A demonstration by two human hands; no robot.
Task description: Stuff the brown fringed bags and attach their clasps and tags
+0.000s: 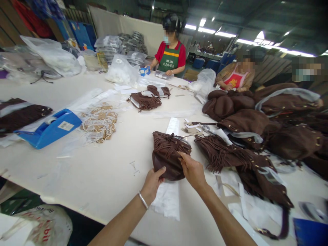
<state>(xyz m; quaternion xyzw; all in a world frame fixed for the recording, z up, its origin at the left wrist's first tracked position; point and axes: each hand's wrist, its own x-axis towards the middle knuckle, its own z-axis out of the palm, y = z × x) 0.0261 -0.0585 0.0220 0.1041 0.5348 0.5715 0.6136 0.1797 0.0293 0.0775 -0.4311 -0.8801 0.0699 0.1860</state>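
Note:
A brown fringed bag [171, 157] is held between my two hands above the table, its smooth rounded base toward me. My left hand [153, 182] is closed on the lower left edge of the bag, thumb on top. At its right side my right hand [191, 168] pinches the brown material. White tissue paper [167, 201] lies beneath and in front of the bag. Just to the right, another fringed brown bag [220, 152] rests on the table.
A blue tape dispenser [51, 128] and tagged strings [99, 123] lie left. Fringed brown pieces [146, 100] sit farther back. Brown bags [241, 119] are piled right. Across the table [107, 177] are people, one in a green apron [169, 59], and plastic-wrapped stacks.

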